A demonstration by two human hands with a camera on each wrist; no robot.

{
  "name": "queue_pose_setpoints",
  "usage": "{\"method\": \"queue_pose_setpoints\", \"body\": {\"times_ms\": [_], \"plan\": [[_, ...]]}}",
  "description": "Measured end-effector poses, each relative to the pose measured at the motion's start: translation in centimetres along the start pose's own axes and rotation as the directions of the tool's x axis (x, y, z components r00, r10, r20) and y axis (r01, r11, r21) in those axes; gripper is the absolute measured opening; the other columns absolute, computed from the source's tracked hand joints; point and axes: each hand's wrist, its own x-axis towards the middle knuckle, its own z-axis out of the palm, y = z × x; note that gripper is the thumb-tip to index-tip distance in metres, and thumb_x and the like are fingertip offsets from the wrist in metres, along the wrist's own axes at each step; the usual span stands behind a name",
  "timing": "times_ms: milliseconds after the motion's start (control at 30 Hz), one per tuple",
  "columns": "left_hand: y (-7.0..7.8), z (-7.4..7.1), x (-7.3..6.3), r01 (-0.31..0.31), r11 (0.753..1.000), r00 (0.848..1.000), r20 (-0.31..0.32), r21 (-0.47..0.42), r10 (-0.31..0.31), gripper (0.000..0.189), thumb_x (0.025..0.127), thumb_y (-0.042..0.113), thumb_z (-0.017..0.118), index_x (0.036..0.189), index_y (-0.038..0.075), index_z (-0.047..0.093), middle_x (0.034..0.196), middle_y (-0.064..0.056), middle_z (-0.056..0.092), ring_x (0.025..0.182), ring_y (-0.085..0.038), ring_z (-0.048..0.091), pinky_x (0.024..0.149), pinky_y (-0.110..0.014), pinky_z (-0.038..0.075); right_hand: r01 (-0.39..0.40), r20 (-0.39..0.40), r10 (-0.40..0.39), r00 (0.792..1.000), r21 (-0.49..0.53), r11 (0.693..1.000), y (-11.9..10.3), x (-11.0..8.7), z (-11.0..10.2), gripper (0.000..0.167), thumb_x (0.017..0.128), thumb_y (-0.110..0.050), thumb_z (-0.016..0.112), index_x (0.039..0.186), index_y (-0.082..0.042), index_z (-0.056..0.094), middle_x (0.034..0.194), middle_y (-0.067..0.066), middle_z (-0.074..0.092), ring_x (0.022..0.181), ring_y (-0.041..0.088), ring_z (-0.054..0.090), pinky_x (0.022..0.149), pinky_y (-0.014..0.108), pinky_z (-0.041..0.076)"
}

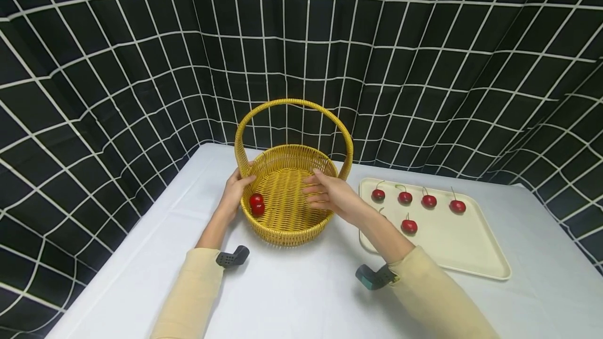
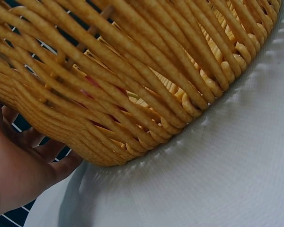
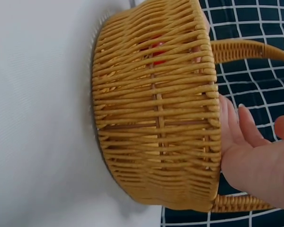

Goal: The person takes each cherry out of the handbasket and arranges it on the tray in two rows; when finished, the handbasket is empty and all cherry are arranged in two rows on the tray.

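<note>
A yellow woven basket (image 1: 286,234) with a tall arched handle (image 1: 296,101) stands on the white-covered table. Two red cherries (image 1: 256,205) lie inside it by the left wall. My left hand (image 1: 232,192) grips the basket's left side near the foot of the handle, thumb over the rim. In the left wrist view its fingers (image 2: 49,150) curve against the weave. My right hand (image 1: 332,195) reaches over the right rim into the basket, fingers loosely spread and holding nothing. From the right wrist view, part of that hand (image 3: 248,151) is hidden behind the basket wall.
To the right lies a cream tray (image 1: 464,245) bearing several stemmed cherries, one of them a cherry (image 1: 409,226) nearer the front. My right forearm crosses the tray's left edge. A black cloth (image 1: 292,25) with white grid lines hangs behind and beside the table.
</note>
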Motion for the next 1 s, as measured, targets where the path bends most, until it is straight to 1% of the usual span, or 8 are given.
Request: {"method": "queue_pose_setpoints", "body": {"times_ms": [133, 233, 367, 533, 667, 833, 1000], "plan": [[0.0, 0.0, 0.0, -0.002, 1.0, 1.0, -0.003, 0.003, 0.002, 0.049, 0.097, 0.013, 0.048, 0.145, 0.009, 0.037, 0.147, -0.012, 0.036, 0.136, -0.026, 0.029, 0.112, -0.043, 0.017, -0.015, -0.012, 0.015, 1.0, -0.019, 1.0, 0.0, 0.6, 0.5, 0.055, 0.103, -0.04, 0.035, 0.133, 0.005, 0.047, 0.126, 0.025, 0.054, 0.104, 0.035, 0.058, 0.086, 0.034, 0.052], [0.0, 0.0, 0.0, 0.001, 1.0, 1.0, -0.002, 0.002, -0.001, 0.05, 0.097, 0.013, 0.049, 0.145, 0.009, 0.037, 0.147, -0.012, 0.036, 0.135, -0.026, 0.03, 0.112, -0.043, 0.017, -0.034, -0.017, 0.033, 0.999, -0.024, 0.999, 0.1, 1.1, 1.0, 0.055, 0.103, -0.04, 0.035, 0.133, 0.005, 0.047, 0.126, 0.025, 0.054, 0.106, 0.035, 0.059, 0.084, 0.032, 0.052], [0.0, 0.0, -0.1, 0.002, 1.0, 1.0, 0.002, 0.0, -0.002, 0.05, 0.097, 0.013, 0.049, 0.145, 0.01, 0.036, 0.148, -0.011, 0.036, 0.136, -0.026, 0.029, 0.112, -0.043, 0.016, -0.069, -0.036, 0.067, 0.997, -0.032, 0.997, 0.3, 1.6, 1.6, 0.054, 0.103, -0.04, 0.035, 0.133, 0.003, 0.049, 0.125, 0.023, 0.056, 0.11, 0.037, 0.056, 0.083, 0.033, 0.053], [0.0, 0.0, 0.0, -0.003, 1.0, 1.0, 0.002, 0.003, 0.003, 0.049, 0.097, 0.013, 0.048, 0.145, 0.009, 0.037, 0.148, -0.012, 0.035, 0.136, -0.026, 0.029, 0.112, -0.043, 0.017, -0.089, -0.039, 0.087, 0.995, -0.054, 0.995, 0.5, 2.2, 2.3, 0.054, 0.103, -0.041, 0.034, 0.132, 0.002, 0.051, 0.123, 0.022, 0.057, 0.106, 0.035, 0.058, 0.084, 0.037, 0.053], [0.1, 0.1, 0.1, 0.0, 1.0, 1.0, -0.002, 0.006, 0.0, 0.048, 0.097, 0.013, 0.048, 0.144, 0.009, 0.038, 0.147, -0.012, 0.037, 0.136, -0.025, 0.029, 0.112, -0.042, 0.018, -0.098, -0.04, 0.097, 0.995, -0.041, 0.994, 0.7, 2.6, 2.8, 0.054, 0.103, -0.04, 0.034, 0.131, 0.002, 0.052, 0.124, 0.023, 0.057, 0.104, 0.033, 0.059, 0.085, 0.039, 0.052], [0.1, 0.2, 0.2, 0.004, 1.0, 1.0, -0.006, 0.0, -0.004, 0.048, 0.097, 0.013, 0.049, 0.144, 0.01, 0.038, 0.146, -0.011, 0.038, 0.135, -0.025, 0.031, 0.112, -0.042, 0.019, -0.118, -0.039, 0.117, 0.992, -0.027, 0.993, 0.9, 3.0, 3.1, 0.055, 0.103, -0.041, 0.036, 0.132, 0.003, 0.051, 0.124, 0.023, 0.057, 0.104, 0.033, 0.059, 0.084, 0.04, 0.052], [0.0, 0.1, 0.2, 0.011, 1.0, 1.0, -0.008, -0.001, -0.011, 0.049, 0.097, 0.014, 0.048, 0.144, 0.011, 0.038, 0.147, -0.011, 0.037, 0.136, -0.025, 0.03, 0.112, -0.042, 0.018, -0.134, -0.042, 0.132, 0.99, -0.049, 0.99, 1.2, 3.6, 3.4, 0.055, 0.103, -0.042, 0.036, 0.131, 0.002, 0.052, 0.123, 0.022, 0.058, 0.103, 0.033, 0.061, 0.082, 0.04, 0.053]]}}
